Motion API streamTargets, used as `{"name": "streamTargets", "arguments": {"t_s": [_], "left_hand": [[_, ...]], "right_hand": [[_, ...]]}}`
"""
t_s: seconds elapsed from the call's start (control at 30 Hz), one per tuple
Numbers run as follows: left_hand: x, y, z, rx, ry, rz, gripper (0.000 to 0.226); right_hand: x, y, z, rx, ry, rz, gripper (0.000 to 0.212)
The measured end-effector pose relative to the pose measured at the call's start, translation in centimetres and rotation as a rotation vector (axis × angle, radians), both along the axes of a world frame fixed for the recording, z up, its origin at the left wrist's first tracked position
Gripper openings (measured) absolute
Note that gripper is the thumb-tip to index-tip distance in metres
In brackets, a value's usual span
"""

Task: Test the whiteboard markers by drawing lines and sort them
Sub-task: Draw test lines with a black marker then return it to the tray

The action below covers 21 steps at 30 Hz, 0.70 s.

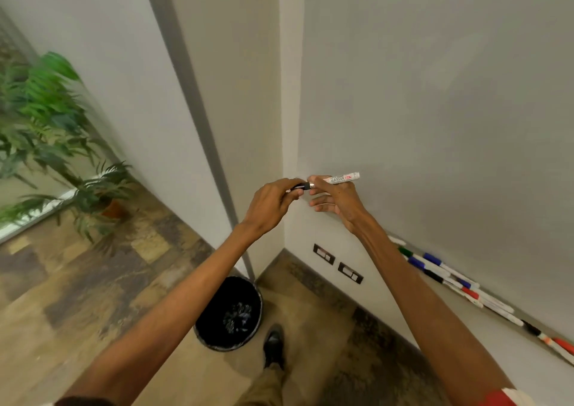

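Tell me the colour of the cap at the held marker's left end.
Black: the cap of the marker, head view.

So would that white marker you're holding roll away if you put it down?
Probably: the marker looks round and smooth, so it could roll on a flat spot. It seems light and stiff, since a few fingers of the right hand hold it out straight.

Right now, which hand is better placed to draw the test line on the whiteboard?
Right. The right hand holds the marker barrel beside the whiteboard; the left hand pinches only the black cap.
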<state>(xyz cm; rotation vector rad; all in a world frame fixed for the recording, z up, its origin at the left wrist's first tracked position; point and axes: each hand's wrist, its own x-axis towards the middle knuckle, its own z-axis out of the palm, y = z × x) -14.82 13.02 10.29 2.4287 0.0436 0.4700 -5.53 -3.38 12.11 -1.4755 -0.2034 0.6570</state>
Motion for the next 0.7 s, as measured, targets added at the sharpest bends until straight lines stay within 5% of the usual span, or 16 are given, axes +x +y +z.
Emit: {"name": "streamTargets", "arguments": {"t_s": [0.37, 0.7], "left_hand": [[-8.4, 7.8, -8.1, -0.081, 0.287, 0.329, 0.025], [-14.9, 10.0, -14.4, -0.02, 0.496, 0.634, 0.015]], "right_hand": [[-1.8, 7.3, -9.3, -0.24, 0.122, 0.246, 0.03], [-5.2, 14.8, -17.6, -0.578, -0.437, 0.704, 0.023]]}}
